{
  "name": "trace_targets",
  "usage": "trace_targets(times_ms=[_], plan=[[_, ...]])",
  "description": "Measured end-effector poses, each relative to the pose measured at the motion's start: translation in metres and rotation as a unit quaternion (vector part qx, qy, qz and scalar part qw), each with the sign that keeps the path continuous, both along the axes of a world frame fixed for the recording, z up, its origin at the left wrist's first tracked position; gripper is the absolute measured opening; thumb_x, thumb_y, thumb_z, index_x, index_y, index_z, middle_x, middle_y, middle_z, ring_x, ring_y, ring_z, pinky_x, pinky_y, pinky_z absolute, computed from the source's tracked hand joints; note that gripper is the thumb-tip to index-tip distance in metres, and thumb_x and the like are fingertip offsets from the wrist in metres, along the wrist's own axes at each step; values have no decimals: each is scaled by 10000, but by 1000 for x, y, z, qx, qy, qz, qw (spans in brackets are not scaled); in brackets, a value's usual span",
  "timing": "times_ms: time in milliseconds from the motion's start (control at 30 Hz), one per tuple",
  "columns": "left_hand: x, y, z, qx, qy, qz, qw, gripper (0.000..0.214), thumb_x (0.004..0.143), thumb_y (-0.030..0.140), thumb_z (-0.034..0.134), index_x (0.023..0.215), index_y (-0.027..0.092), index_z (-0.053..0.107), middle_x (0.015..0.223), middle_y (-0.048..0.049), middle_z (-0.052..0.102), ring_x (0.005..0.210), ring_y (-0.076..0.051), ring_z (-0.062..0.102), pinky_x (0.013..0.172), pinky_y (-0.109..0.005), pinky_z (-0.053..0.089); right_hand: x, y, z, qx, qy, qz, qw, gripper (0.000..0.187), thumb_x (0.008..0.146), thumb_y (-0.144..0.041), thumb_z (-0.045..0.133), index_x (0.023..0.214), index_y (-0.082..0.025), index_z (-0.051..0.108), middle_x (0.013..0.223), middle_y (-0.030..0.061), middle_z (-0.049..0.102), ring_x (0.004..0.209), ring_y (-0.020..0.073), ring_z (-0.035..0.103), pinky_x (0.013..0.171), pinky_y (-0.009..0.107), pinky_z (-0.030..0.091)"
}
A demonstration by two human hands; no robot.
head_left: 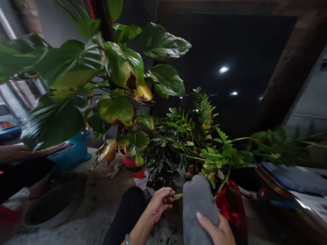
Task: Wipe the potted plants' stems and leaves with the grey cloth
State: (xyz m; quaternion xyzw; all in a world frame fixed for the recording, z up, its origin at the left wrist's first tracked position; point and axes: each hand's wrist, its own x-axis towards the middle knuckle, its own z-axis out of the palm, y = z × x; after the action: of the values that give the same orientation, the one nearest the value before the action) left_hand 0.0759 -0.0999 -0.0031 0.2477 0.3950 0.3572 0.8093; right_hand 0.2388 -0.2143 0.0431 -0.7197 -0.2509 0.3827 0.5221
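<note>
Dim room, potted plants on the floor [97,204]. At lower centre, the right hand [217,231] clenches a grey cloth [198,207] standing upright, long axis vertical. The left hand [159,202] pinches a leaf [178,196] in its fingers [168,199], the leaf pointing right.

A single camera worn on the person's head looks forward and slightly down from close range, low over the floor [84,207], taking in the potted plants [176,143] ahead and a dark wall [230,44] behind.

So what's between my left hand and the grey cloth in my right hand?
In the head view, a single green leaf spans the gap: the left hand pinches its near end, and its tip reaches toward the grey cloth held by the right hand.
</note>
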Motion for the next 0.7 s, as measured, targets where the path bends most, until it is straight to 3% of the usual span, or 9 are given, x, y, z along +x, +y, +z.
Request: trace_targets(times_ms=[67,133,267,333,400,500,567,700], plan=[[-3,4,-5,-20,37,31,999,304,551,240,767,807,180,615,811,-13,666,574,-109,563,524,-223,388,17,0,14,18,-21,-46,999,461,479,-502,752,793,-167,711,846,107,746,928,344,649,815,386,492],[-7,7,-12,-40,87,75,993,299,625,186,717,896,193,592,785,-2,657,569,-106,575,535,-218,404,22,0,16,29,-26,-83,996,457,492,-521,734,782,-168,707,833,108,746,924,349,648,823,401,484],[-10,10,-21,-74,176,147,971,293,751,119,600,1024,203,534,629,39,603,512,-103,564,534,-214,427,2,-7,2,1,-7,-40,999,431,459,-454,755,772,-161,714,812,108,746,891,342,656,806,396,488],[-10,12,-18,-74,146,149,975,294,772,111,586,1042,204,513,618,46,592,484,-102,563,514,-217,430,-10,-10,6,6,-3,-4,1000,422,467,-423,751,790,-153,718,808,105,744,866,330,661,781,384,494],[-10,15,-11,-67,77,155,983,300,754,112,619,1014,209,504,637,51,592,468,-99,566,499,-220,436,-18,-5,23,38,4,17,999,440,491,-425,734,832,-147,715,819,102,741,848,316,663,766,375,495],[-14,25,6,-22,-24,185,982,314,702,99,676,939,218,509,687,56,606,477,-86,572,505,-218,460,-19,19,57,86,0,7,996,446,464,-442,735,799,-148,704,787,105,736,800,309,662,739,374,498],[-17,33,18,19,-72,195,978,272,697,99,677,884,214,516,692,62,611,486,-79,575,510,-214,478,-19,40,69,117,-7,-16,993,443,451,-443,735,783,-153,693,799,110,734,808,309,658,750,379,495],[-20,50,36,43,-87,199,975,205,704,122,675,719,193,483,587,76,570,444,-79,548,464,-210,475,-31,59,54,118,26,-12,993,394,454,-378,720,777,-154,689,810,110,737,839,315,659,781,400,495]])
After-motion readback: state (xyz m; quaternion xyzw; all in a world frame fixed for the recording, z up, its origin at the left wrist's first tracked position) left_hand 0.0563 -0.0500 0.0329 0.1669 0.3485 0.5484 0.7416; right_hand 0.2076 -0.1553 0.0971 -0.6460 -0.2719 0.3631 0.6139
